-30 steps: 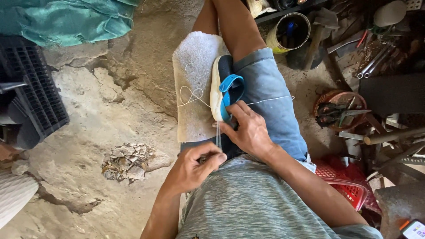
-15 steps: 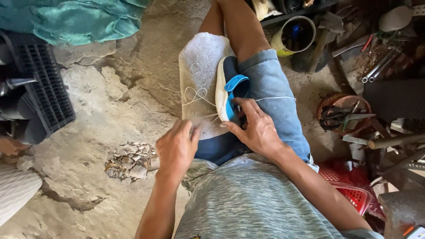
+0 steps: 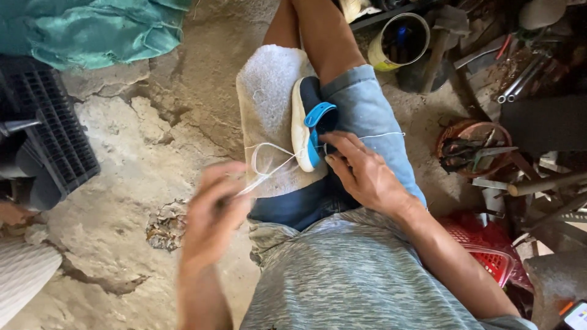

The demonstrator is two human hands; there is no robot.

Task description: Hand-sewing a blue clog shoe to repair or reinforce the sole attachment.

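Observation:
A dark shoe [image 3: 312,122] with a white sole and bright blue straps lies on its side across my lap, on a pale towel [image 3: 269,98] over my knees. My right hand [image 3: 361,171] presses on the shoe's near end and holds it against my thigh. My left hand [image 3: 214,211], blurred with motion, pinches a white thread [image 3: 272,165] that runs in a loop from the shoe's sole out to the left. A second strand [image 3: 385,135] of thread runs right over my denim shorts.
Rough cracked ground lies to the left, with a dark plastic crate [image 3: 49,134] and green cloth [image 3: 98,30]. At right are a yellow can [image 3: 400,40], a rusty bowl of tools [image 3: 474,146], metal rods and a red basket [image 3: 483,250].
My left hand has pulled away from the shoe, down and left, drawing the thread out into a taut loop. The right hand stays on the shoe.

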